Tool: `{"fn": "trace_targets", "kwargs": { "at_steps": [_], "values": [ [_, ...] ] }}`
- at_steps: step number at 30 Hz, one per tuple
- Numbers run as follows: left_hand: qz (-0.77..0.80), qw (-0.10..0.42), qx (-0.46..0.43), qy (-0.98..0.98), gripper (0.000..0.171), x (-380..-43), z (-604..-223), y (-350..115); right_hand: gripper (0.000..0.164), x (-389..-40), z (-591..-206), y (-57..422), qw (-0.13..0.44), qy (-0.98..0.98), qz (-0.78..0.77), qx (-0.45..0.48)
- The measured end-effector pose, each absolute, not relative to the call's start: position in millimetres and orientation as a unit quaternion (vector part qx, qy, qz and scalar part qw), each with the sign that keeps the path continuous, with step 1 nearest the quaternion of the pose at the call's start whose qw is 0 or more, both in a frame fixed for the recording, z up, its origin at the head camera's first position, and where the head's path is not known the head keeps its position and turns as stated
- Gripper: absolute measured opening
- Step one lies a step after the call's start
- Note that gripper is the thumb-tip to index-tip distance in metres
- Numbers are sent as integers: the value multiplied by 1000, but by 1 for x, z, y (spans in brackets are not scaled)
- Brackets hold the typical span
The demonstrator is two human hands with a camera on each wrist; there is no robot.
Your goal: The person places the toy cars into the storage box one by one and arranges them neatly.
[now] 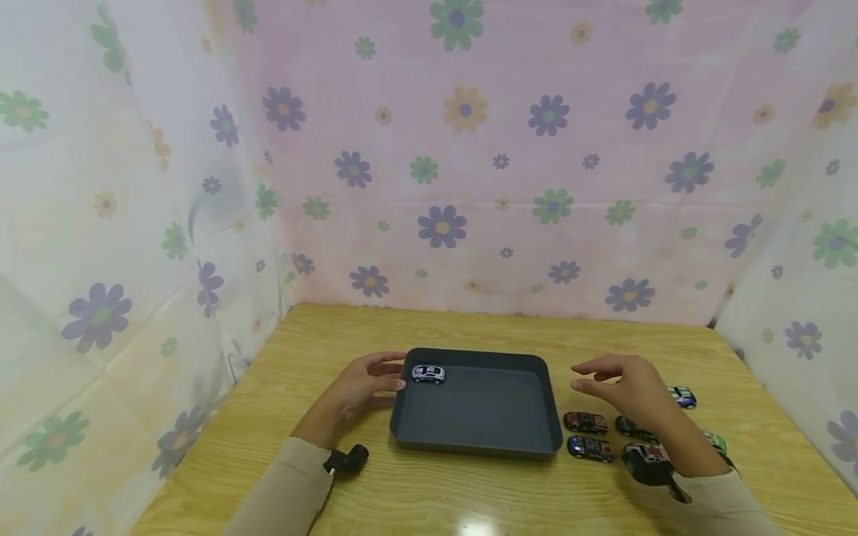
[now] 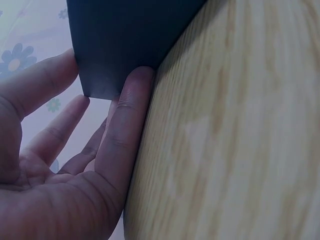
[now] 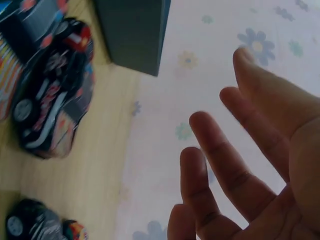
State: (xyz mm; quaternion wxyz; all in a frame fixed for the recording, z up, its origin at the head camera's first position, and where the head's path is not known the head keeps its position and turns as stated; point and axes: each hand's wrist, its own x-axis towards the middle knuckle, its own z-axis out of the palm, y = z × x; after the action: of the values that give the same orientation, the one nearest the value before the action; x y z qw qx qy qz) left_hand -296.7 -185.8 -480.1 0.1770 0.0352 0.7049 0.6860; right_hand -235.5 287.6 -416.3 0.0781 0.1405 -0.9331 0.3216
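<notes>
A dark grey rectangular tray [image 1: 482,409] lies on the table with a small white-and-black toy car [image 1: 427,374] in its far left corner. At the tray's left side is my left hand [image 1: 362,387], fingers spread loosely; the left wrist view shows fingertips against the tray's outer wall [image 2: 115,45]. My right hand [image 1: 623,383] hovers right of the tray, holding nothing, its thumb and fingers apart. Below it stand a dark red toy car [image 1: 585,423] and a blue toy car [image 1: 590,449]. My right wrist and forearm partly hide other toy cars.
Further right are a white, blue and green toy car [image 1: 683,397], a black one [image 1: 632,428] and a bright green one [image 1: 716,442]. Flower-patterned cloth [image 1: 469,246] hangs behind the wooden table [image 1: 362,491] and along both sides.
</notes>
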Motion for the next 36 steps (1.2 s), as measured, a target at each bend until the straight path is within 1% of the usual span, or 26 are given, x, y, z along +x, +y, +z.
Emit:
{"fn": "trace_targets", "kwargs": {
  "at_steps": [3,10,15,20,26,33,36],
  "values": [
    [687,177,43,704,66,-296,-481,-186,34,-236,-421,297,57,-931,326,155],
    [688,187,51,699,66,-295,-482,-185,35,-236,-425,315,-21,-910,365,196],
    [690,173,43,702,65,-295,-481,-186,33,-243,-433,317,-63,-893,381,232],
    [686,178,45,704,66,-295,-480,-187,31,-246,-441,316,-99,-888,380,238],
    [686,183,40,703,66,-294,-480,-187,27,-245,-448,314,-114,-881,383,254],
    [687,181,43,702,67,-296,-479,-186,21,-247,-446,315,-98,-890,353,270],
    [687,181,43,703,67,-297,-481,-186,21,-247,-445,316,-102,-893,348,266]
  ]
}}
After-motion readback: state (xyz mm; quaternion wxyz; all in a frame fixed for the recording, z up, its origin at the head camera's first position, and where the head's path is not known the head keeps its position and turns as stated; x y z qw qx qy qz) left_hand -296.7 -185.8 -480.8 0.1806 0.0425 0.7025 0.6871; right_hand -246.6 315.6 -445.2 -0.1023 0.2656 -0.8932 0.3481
